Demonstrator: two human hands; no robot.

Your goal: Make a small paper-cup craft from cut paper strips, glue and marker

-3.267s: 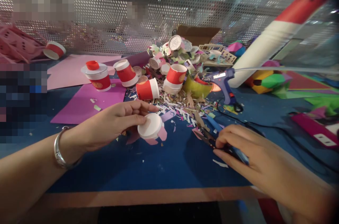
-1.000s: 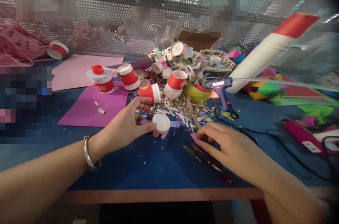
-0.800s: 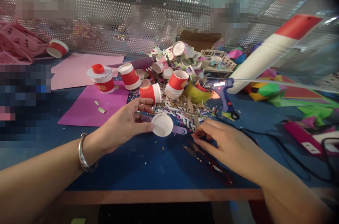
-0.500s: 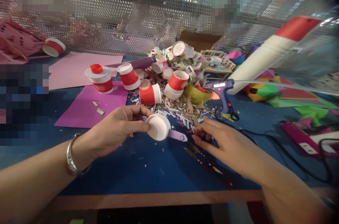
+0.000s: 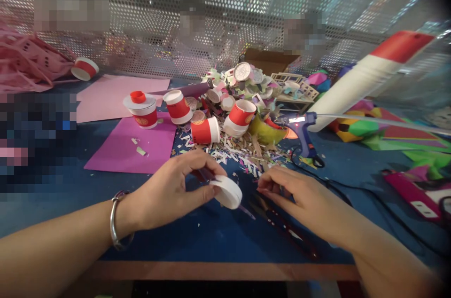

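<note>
Left hand [image 5: 172,190] pinches cup [image 5: 227,191] (mid-table)

Head camera (close) looks down, forward.

Blue table [image 5: 211,237], purple paper [image 5: 134,150], scissors [image 5: 285,227]

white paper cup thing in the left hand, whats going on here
A person sits at a blue table littered with paper scraps. Their left hand pinches a small white paper cup with a purple strip attached, held just above the table. Their right hand rests empty beside scissors. Red paper cups and a blue glue gun lie behind.
</note>
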